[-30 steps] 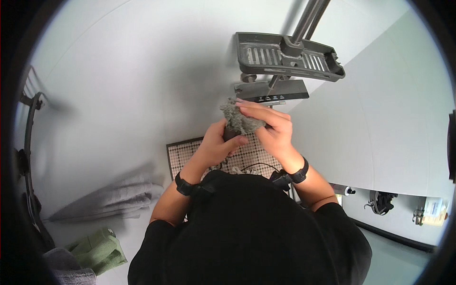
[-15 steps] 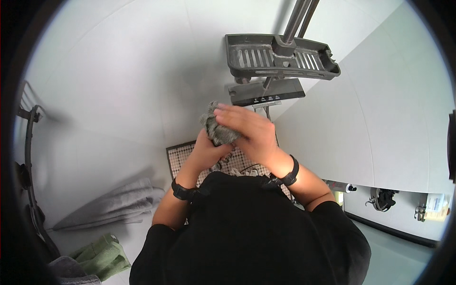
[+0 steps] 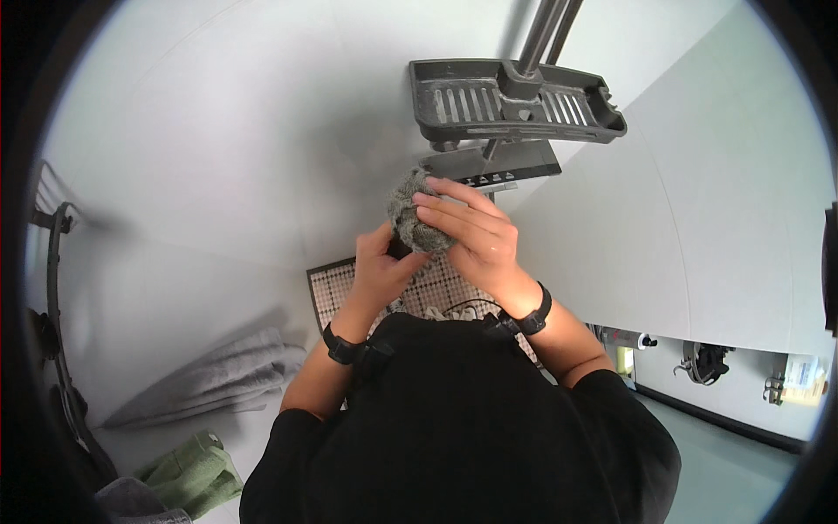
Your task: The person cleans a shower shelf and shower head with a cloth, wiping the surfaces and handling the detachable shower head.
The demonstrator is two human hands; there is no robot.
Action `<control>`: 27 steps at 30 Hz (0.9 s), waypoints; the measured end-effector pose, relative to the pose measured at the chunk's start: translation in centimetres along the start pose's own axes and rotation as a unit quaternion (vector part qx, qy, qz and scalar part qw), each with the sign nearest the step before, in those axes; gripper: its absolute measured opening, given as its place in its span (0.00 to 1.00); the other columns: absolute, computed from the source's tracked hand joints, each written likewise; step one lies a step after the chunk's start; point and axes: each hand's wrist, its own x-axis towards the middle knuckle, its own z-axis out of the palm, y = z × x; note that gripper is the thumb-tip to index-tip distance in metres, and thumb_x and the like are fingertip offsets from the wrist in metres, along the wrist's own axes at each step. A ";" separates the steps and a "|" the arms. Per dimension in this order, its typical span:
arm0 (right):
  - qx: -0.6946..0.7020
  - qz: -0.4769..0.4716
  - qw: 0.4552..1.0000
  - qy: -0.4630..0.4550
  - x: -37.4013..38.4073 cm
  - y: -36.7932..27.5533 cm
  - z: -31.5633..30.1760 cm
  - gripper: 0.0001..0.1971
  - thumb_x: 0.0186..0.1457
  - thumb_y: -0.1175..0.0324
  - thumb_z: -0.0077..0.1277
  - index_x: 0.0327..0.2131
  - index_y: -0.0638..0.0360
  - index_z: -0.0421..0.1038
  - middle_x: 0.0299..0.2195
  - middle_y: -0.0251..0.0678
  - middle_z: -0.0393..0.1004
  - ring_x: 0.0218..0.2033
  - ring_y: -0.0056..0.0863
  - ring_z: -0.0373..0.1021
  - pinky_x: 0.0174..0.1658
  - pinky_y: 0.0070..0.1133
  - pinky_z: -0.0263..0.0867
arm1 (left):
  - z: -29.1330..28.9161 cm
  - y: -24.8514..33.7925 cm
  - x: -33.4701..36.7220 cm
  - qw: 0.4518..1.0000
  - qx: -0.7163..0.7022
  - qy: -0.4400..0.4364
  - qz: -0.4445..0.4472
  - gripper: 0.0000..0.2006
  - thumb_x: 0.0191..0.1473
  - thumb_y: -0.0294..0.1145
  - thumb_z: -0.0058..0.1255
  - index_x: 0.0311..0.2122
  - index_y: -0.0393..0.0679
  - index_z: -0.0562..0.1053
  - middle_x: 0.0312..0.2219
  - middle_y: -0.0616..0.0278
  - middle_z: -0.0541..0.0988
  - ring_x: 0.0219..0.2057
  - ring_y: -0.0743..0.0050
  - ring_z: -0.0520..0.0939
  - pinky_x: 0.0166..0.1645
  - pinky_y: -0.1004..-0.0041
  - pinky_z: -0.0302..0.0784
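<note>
A crumpled grey cloth [image 3: 407, 203] is bunched in front of me at chest height. My right hand [image 3: 482, 237] presses it from the right, fingers bent over its front and thumb below. Close beside it on the left, my left hand [image 3: 381, 269] is closed, its thumb pointing toward the cloth. Between that thumb and forefinger shows a small patch of a dark object [image 3: 400, 248]; the cloth and hands cover most of it, so its kind cannot be made out.
Ahead on a pole sits a dark grey slotted shelf [image 3: 519, 103], with a flat panel [image 3: 497, 164] beneath it. A checkered mat [image 3: 332, 288] lies below my hands. Towels, grey [image 3: 214, 384] and green [image 3: 196, 476], hang at left. Bottles [image 3: 801, 377] stand along the right wall.
The cloth and my right hand have shifted slightly right. The right fingers, earlier held together across the cloth, are now spread around it. A dark patch shows by my left thumb.
</note>
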 end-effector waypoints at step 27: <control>0.077 0.612 0.751 0.235 -11.1 20.3 -10.5 0.19 0.72 0.56 0.55 0.31 0.62 0.76 0.18 0.29 0.70 0.12 0.21 0.64 0.15 0.23 0.60 | 1.4 8.1 5.4 0.960 -0.230 -0.136 0.081 0.42 0.64 0.78 0.40 0.49 0.38 0.65 0.27 0.63 0.70 0.18 0.78 0.72 0.23 0.74 0.69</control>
